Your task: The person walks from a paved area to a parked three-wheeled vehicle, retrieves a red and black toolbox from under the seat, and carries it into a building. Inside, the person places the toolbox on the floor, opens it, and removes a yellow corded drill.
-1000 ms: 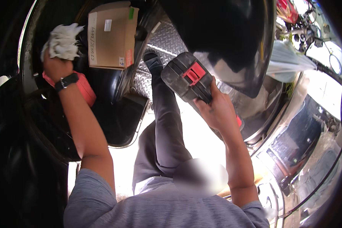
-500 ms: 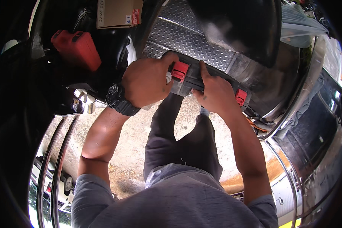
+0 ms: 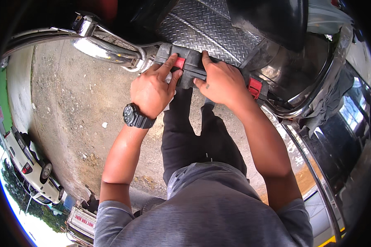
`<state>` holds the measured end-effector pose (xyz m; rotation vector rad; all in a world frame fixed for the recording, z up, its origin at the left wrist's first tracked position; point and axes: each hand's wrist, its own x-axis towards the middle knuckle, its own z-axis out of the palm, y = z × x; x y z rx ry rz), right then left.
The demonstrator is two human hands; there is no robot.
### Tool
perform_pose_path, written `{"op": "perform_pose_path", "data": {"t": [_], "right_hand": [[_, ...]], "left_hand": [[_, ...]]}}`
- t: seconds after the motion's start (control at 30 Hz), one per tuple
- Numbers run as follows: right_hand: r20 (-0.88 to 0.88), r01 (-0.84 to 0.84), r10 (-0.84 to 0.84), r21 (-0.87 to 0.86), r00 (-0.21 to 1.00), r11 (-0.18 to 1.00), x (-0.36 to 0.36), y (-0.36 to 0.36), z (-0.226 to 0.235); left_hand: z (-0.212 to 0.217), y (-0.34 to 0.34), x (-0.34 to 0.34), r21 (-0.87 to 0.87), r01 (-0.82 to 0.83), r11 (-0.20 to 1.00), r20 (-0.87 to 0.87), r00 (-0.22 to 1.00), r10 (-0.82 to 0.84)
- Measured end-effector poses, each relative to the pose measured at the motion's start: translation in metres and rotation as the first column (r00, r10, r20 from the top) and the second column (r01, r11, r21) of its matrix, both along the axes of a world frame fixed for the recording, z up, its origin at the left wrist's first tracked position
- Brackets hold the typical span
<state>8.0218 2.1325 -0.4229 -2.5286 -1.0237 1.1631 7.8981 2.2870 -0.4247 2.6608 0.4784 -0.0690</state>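
Observation:
A dark grey plastic case point(image 3: 189, 73) with two red latches lies at the edge of a metal diamond-plate floor point(image 3: 210, 29), in front of my body. My left hand point(image 3: 151, 90), with a black watch on its wrist, is closed at the case's left end. Its index finger and thumb are at the left red latch point(image 3: 179, 62). A scrap of white material point(image 3: 168, 77), cloth or paper, shows beside that thumb. My right hand point(image 3: 226, 84) grips the case's middle, thumb on the near side and fingers across the top. To its right is the other red latch point(image 3: 254, 87).
A black curved panel point(image 3: 272, 24) hangs over the plate floor. Chrome tubing and a wheel fender point(image 3: 99, 51) stand at the upper left. Grey cloth point(image 3: 323, 99) drapes at the right. A parked white vehicle point(image 3: 29, 164) is at the far left, on rough ground point(image 3: 82, 115).
The view has shifted, showing more ground and the fender at left; the red box and carton have mostly left it. My left fingers have moved onto the left latch. The right hand keeps its grip.

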Motion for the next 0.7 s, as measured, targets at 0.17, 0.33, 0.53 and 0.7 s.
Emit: {"op": "perform_pose_path", "data": {"t": [0.17, 0.33, 0.53, 0.7], "right_hand": [[0.073, -0.176, 0.173, 0.043, 0.982, 0.983, -0.053, -0.015, 0.012], [0.111, -0.302, 0.295, 0.045, 0.949, 0.952, -0.110, -0.022, 0.010], [0.035, -0.526, 0.533, -0.118, 0.845, 0.842, -0.194, -0.024, -0.008], [0.008, -0.696, 0.697, -0.019, 0.717, 0.717, -0.275, -0.014, -0.064]], "left_hand": [[0.050, -0.054, -0.098, -0.101, -0.250, 0.963, 0.023, 0.967, 0.253], [0.096, -0.099, -0.183, -0.456, -0.446, 0.770, -0.128, 0.889, 0.439], [0.126, -0.106, -0.195, -0.407, -0.278, 0.870, 0.076, 0.939, 0.335], [0.117, -0.100, -0.122, -0.129, 0.150, 0.980, -0.315, 0.931, -0.184]]}}
